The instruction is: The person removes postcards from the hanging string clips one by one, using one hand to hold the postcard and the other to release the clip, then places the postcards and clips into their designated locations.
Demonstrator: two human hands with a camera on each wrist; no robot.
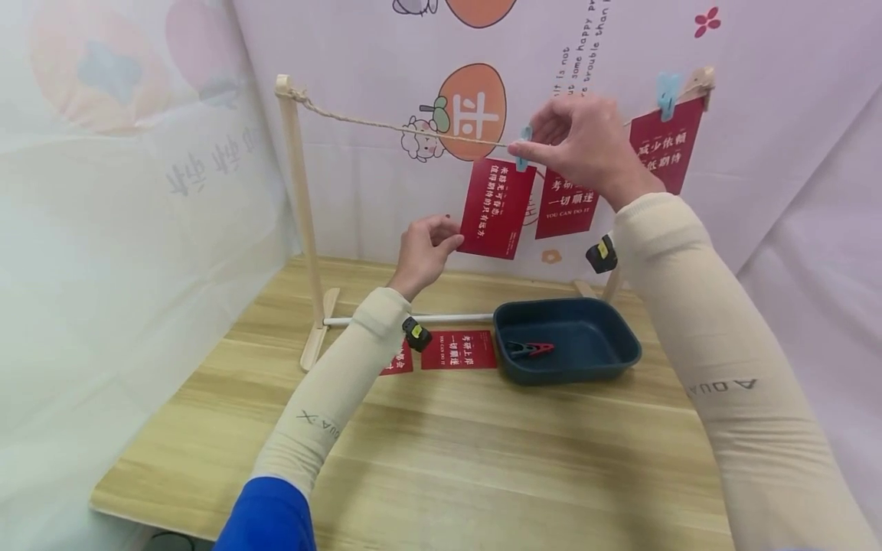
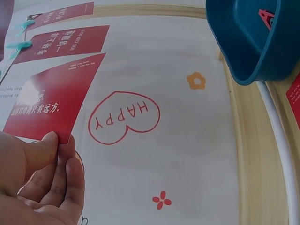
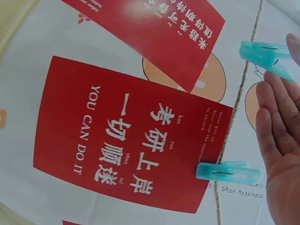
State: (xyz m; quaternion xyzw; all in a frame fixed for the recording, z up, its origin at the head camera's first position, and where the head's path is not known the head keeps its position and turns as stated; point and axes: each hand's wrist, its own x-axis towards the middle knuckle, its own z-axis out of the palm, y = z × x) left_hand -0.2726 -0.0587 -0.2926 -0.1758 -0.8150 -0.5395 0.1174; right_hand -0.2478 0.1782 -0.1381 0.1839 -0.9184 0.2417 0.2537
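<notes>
My left hand point(image 1: 423, 252) pinches a red card point(image 1: 498, 208) with white writing by its lower left corner, between thumb and fingers. My right hand point(image 1: 586, 145) holds a light blue clothespin point(image 3: 265, 55) at the twine point(image 1: 386, 125). In the head view this clothespin overlaps the card's upper edge; the right wrist view shows the card point(image 3: 159, 37) a little apart from it. Just to the right hangs a second red card point(image 3: 131, 136), clipped to the twine by another clothespin point(image 3: 228, 172). A third card point(image 1: 671, 141) hangs at the right end under its clothespin point(image 1: 668, 96).
The twine runs between wooden posts point(image 1: 303, 199), joined low down by a white rod point(image 1: 448, 317). On the wooden table point(image 1: 524, 459) stands a dark blue basin point(image 1: 568, 375) containing a red clothespin point(image 1: 542, 349) and a dark one. Red cards point(image 1: 460, 352) lie left of it.
</notes>
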